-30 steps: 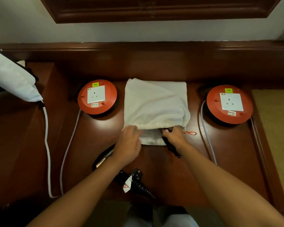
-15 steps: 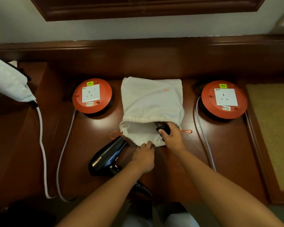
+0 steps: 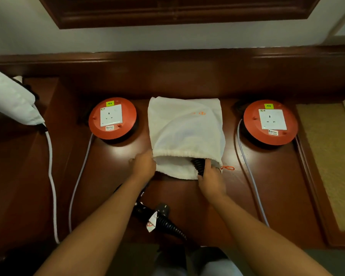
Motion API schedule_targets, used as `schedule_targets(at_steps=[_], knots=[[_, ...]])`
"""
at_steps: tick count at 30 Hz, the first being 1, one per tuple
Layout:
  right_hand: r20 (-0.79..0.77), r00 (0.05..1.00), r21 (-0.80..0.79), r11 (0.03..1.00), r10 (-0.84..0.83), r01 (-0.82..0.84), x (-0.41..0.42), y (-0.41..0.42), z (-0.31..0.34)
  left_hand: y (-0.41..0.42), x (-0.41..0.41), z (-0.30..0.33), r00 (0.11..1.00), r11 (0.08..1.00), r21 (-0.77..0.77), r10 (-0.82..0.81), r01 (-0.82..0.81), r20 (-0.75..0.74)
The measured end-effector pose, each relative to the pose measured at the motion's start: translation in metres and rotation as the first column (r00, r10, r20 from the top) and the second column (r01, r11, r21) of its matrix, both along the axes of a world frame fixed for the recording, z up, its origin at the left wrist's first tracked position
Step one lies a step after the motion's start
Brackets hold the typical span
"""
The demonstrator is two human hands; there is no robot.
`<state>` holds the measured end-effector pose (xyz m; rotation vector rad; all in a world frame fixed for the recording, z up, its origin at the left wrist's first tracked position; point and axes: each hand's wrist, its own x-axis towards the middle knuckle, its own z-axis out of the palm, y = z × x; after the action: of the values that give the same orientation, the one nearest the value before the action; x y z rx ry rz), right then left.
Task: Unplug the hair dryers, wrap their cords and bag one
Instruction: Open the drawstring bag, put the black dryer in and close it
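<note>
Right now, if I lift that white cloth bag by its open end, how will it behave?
The bag looks soft and floppy: it lies flat and creased on the desk, so it will probably sag. The coiled black cord at its mouth, under the right hand, could spill out. The left hand grips the rim, which likely bunches on its drawstring.

Dark wooden desk [image 3: 187, 206] against pale, possibly plastered wall [image 3: 167, 39].

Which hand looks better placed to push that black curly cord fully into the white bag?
Right. The right hand already grips the coiled cord at the bag mouth; the left hand holds the rim.
</note>
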<state>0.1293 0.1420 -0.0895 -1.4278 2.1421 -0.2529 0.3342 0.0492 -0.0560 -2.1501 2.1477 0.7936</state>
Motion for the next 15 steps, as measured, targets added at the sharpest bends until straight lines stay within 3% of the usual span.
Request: schedule_targets(at_steps=[4, 11, 15], knots=[[0.086, 0.993, -0.032, 0.996, -0.079, 0.082, 0.002, -0.002, 0.005, 0.017, 0.007, 0.012, 0.984, 0.984, -0.177, -0.062, 0.031, -0.170], [0.150, 0.979, -0.104, 0.982, -0.138, 0.155, 0.005, -0.031, 0.024, 0.035, 0.042, -0.005, 0.992, 0.998, -0.041, -0.043, 0.038, -0.120], [0.202, 0.976, -0.195, 0.974, -0.075, 0.115, 0.005, -0.026, 0.027, 0.031, 0.036, 0.001, 0.988, 0.997, -0.034, -0.069, 0.065, -0.137]])
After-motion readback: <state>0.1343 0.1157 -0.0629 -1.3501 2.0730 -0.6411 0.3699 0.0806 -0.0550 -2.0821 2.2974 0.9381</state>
